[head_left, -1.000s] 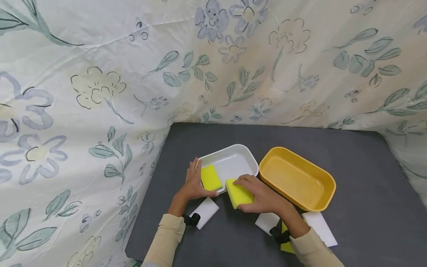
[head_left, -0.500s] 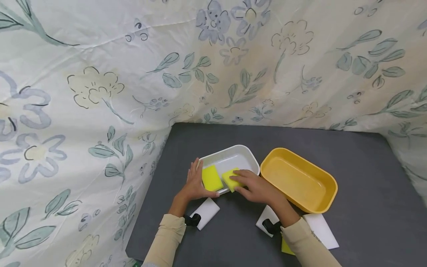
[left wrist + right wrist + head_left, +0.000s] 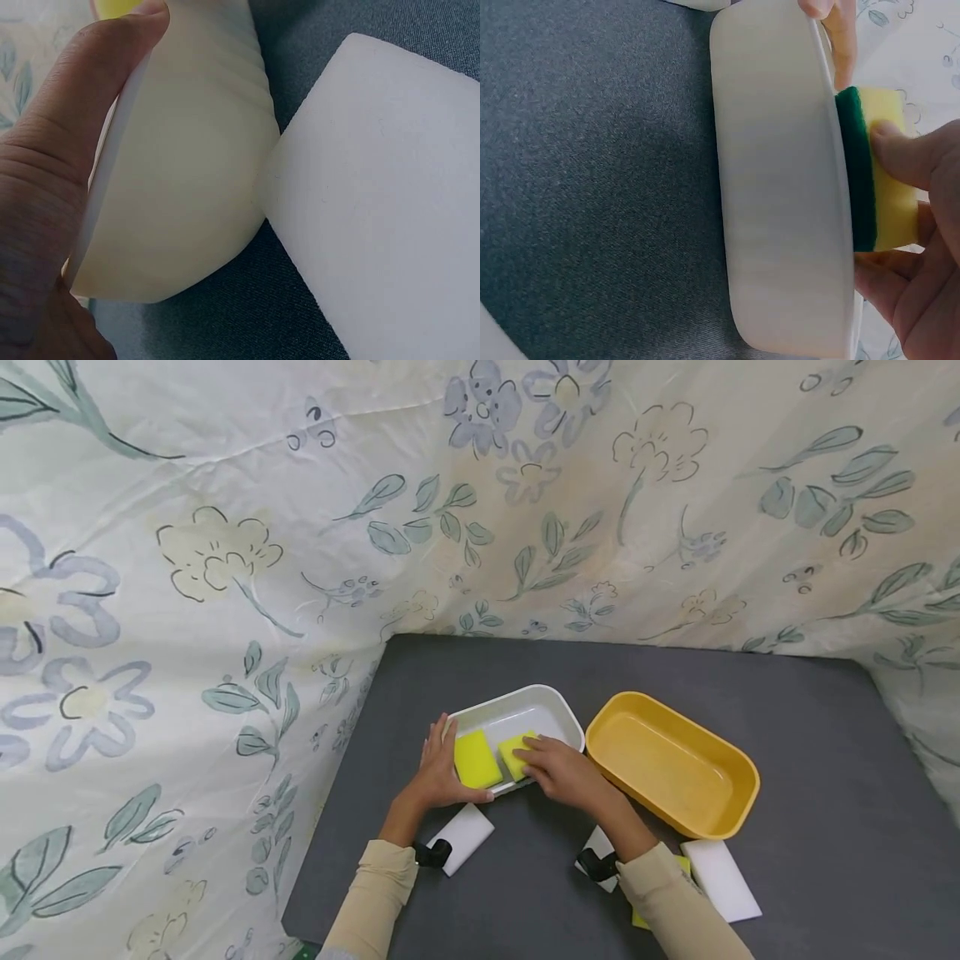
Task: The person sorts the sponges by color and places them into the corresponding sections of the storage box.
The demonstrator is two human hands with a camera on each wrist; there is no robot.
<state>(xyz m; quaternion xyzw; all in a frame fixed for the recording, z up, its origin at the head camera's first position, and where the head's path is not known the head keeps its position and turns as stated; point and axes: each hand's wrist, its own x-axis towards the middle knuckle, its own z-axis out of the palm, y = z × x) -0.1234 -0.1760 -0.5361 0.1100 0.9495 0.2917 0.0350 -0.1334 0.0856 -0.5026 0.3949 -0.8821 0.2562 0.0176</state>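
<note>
A white tray stands on the dark table, a yellow sponge lying at its left end. My left hand grips that end, thumb over the near rim and fingers along the side; in the left wrist view the thumb crosses the rim. My right hand holds a second sponge over the tray's near side. In the right wrist view this sponge shows a yellow body with a dark green scouring layer, pinched between thumb and fingers right at the rim.
A yellow-orange tray sits just right of the white one. White foam blocks lie nearer: one by the left wrist, another at the right. A further white block and a yellow piece are partly under the right forearm. A floral cloth hangs behind.
My right hand has carried its sponge left and away from me, from in front of the white tray to over it beside the other sponge. My left hand has stayed at the tray's end.
</note>
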